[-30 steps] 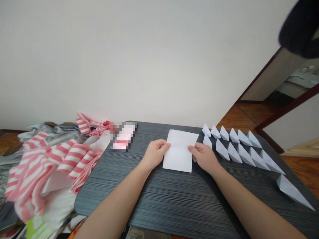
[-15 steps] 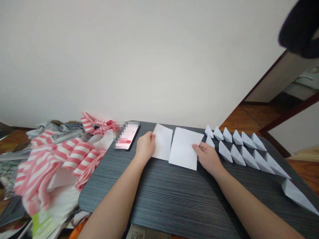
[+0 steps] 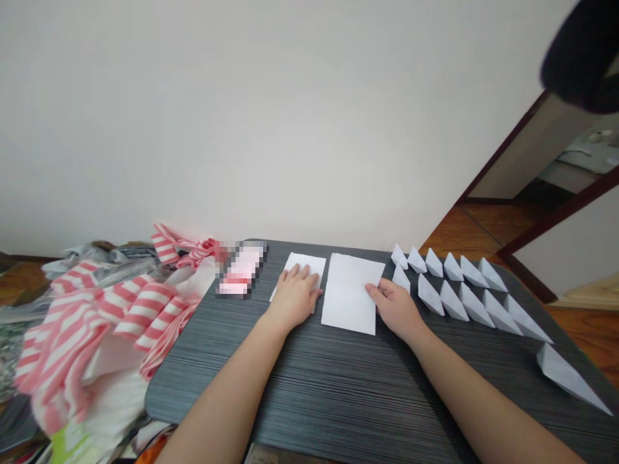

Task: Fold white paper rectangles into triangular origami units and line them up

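Two flat sheets under the hands; folded paper boats ranked at right.

Left hand lies open, palm down, fingers spread on the smaller white sheet, pressing rather than gripping. Right hand sits at the lower right edge of the larger white sheet, thumb on the paper; whether it pinches, cannot tell. Both sheets lie flat on the dark woodgrain table, side by side and nearly touching. Done: over a dozen folded pieces, the paper boats, stand in rows. Left: two sheets, unfolded. Hard to read: the phone is pixelated, the striped pink-and-white fabric is blurred, and a dark blurred object cuts off the upper right corner.
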A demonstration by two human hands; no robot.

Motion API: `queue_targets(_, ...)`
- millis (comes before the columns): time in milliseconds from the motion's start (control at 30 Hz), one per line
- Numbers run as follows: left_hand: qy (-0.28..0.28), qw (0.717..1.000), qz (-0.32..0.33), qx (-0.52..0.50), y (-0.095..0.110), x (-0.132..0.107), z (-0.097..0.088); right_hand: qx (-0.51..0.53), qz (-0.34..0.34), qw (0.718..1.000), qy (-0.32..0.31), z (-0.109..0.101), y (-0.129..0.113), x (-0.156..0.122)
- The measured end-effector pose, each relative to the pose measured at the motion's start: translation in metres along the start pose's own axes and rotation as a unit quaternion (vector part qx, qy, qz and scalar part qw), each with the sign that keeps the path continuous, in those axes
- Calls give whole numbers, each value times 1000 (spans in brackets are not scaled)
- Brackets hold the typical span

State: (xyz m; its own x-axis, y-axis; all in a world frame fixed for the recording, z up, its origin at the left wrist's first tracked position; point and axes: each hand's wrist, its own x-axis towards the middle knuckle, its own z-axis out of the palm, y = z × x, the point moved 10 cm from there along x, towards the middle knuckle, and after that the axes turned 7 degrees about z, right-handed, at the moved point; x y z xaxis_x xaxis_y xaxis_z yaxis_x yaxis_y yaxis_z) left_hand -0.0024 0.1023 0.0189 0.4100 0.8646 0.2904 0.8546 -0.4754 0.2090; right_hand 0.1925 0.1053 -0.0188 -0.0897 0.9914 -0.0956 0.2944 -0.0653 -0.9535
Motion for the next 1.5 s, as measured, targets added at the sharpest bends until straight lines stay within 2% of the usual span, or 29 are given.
queue_targets(67,-4,1000,-19,6,-7,-1,4,-9,-2,1000,2,0,1,0)
queue_targets(167,39,998,-38,-21,-12,0,-7,-11,-6,1000,3,0,-1,1)
queue_targets(233,84,992,-38,-86,-9,1,-19,0,-8,1000,2,0,-2,0)
queue_targets(300,105,974,-51,-194,-5,0,-22,27,-6,1000,-6,1,-4,0)
queue_targets(433,31,899,-98,-426,9,-3,6,56,-5,998,-12,3,-5,-2)
queue_targets(567,9,812,-134,-569,17,-5,26,89,-28,995,-20,3,-10,-5)
queue_targets(633,18,778,-146,-611,14,-4,28,102,-37,994,-29,4,-12,-6)
queue_targets(733,46,759,-162,-629,5,-5,26,84,-43,995,-31,4,-12,-7)
queue_targets(800,46,738,-180,-649,2,-6,28,54,-75,995,-26,2,-17,-8)
queue_targets(900,31,688,-199,-697,6,-8,33,9,-144,989,-28,1,-30,-11)
queue_targets(933,28,682,-199,-704,8,-8,34,-1,-161,987,-28,0,-33,-12)
queue_targets(967,24,684,-195,-702,10,-8,34,-9,-172,985,-28,0,-35,-13)
queue_targets(1067,12,718,-169,-675,14,-7,33,-30,-185,982,-30,2,-37,-15)
queue_targets(1167,17,739,-145,-658,15,-6,30,-2,-138,990,-8,-2,-28,-12)
queue_targets(1233,31,742,-138,-656,15,-5,27,60,-84,995,-8,-3,-17,-9)
queue_targets(1300,42,740,-133,-658,15,-4,24,99,-45,993,-39,3,-9,-7)
queue_targets(1400,57,736,-132,-662,15,-4,19,54,-23,995,-76,13,-4,-7)
queue_targets(1500,75,736,-145,-657,11,-4,18,26,-21,998,-55,10,-4,-6)
